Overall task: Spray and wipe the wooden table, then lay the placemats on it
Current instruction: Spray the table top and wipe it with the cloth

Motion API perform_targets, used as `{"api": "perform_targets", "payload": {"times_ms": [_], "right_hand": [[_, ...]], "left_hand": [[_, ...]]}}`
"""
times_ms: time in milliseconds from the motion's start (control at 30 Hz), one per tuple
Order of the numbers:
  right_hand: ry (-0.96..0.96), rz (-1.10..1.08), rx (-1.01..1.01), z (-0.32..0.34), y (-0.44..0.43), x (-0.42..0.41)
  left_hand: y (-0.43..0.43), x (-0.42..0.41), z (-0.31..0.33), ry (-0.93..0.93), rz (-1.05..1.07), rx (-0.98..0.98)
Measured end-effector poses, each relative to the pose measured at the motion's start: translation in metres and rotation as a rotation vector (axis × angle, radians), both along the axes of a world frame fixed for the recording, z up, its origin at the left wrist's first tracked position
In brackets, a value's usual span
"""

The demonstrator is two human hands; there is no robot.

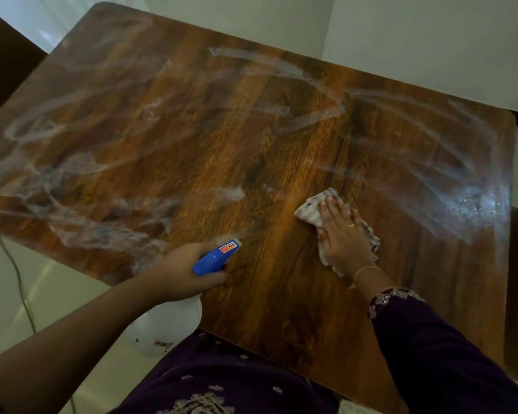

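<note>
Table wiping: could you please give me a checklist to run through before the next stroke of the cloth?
1. Cloth flat under the right hand: ok.
2. Spray bottle gripped in the left hand: ok.
3. Foam by the table's right edge wiped away: not ok.
4. Streaks on the left half wiped away: not ok.
5. Placemats within reach: cannot tell, none in view.

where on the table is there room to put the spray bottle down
Nothing stands on the table; the far half beyond the cloth is bare but wet-streaked. Drier wood lies between the spray bottle in the left hand and the right hand pressing the cloth. Only the cloth's spot is taken.
</note>
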State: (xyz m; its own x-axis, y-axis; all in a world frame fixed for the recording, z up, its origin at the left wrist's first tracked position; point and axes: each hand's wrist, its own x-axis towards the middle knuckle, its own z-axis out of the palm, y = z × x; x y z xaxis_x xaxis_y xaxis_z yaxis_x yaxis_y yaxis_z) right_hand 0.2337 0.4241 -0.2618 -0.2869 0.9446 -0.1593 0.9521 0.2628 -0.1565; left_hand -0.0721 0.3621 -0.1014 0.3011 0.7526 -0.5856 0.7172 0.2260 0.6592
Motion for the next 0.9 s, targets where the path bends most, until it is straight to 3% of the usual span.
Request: {"api": "perform_targets", "payload": {"times_ms": [133,200,367,567,800,900], "right_hand": [[0.07,-0.407,-0.037,0.005,0.017,-0.033],[0.097,-0.492,-0.076,0.01,0.019,-0.061],[0.097,-0.21,-0.064,0.01,-0.017,-0.116],[0.069,-0.013,-0.049,0.005,-0.049,-0.082],[0.111,-0.619,-0.08,0.019,-0.036,-0.115],[0.137,-0.691,-0.107,0.022,-0.047,-0.156]], "left_hand": [[-0.008,-0.012,0.001,0.003,0.036,-0.025],[-0.012,-0.016,0.001,0.002,0.029,-0.023],[-0.018,-0.024,0.005,-0.022,0.036,-0.012],[-0.022,-0.039,0.005,-0.053,0.025,-0.009],[-0.037,-0.067,0.002,-0.019,0.006,-0.063],[-0.045,-0.078,-0.003,0.032,-0.004,-0.095]]}}
